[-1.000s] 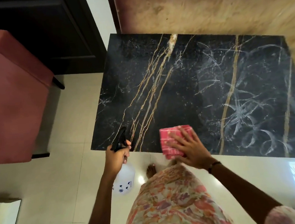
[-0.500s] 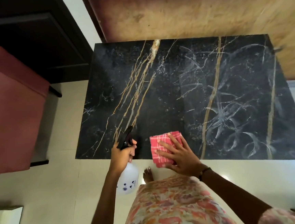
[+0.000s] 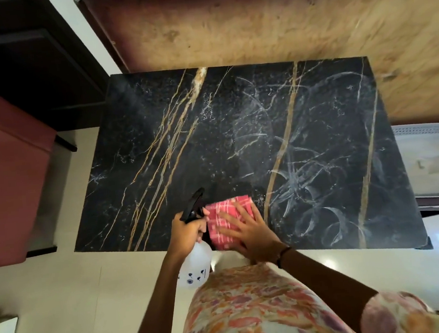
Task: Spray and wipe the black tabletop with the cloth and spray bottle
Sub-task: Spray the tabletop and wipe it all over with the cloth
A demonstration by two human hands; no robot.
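The black marble tabletop (image 3: pixel 211 140) with gold veins fills the middle of the view, and its right half shows pale wipe streaks. My left hand (image 3: pixel 186 229) grips a white spray bottle (image 3: pixel 195 268) by its black trigger head, whose nozzle points over the table's near edge. My right hand (image 3: pixel 248 230) lies flat with fingers spread on a folded red checked cloth (image 3: pixel 220 214), pressing it onto the tabletop near the front edge. The hand and the bottle head almost touch the cloth's left side.
A red upholstered seat (image 3: pixel 9 171) stands left of the table. A brown textured wall panel (image 3: pixel 253 22) runs behind the table, with a dark cabinet (image 3: pixel 17 51) at the back left. Pale floor tiles (image 3: pixel 52 300) lie below; a white unit (image 3: pixel 430 161) sits at the right.
The view has shifted so the table sits more centred. My right hand has slid the cloth left, up against the spray bottle; my left hand still holds the bottle at the near edge.
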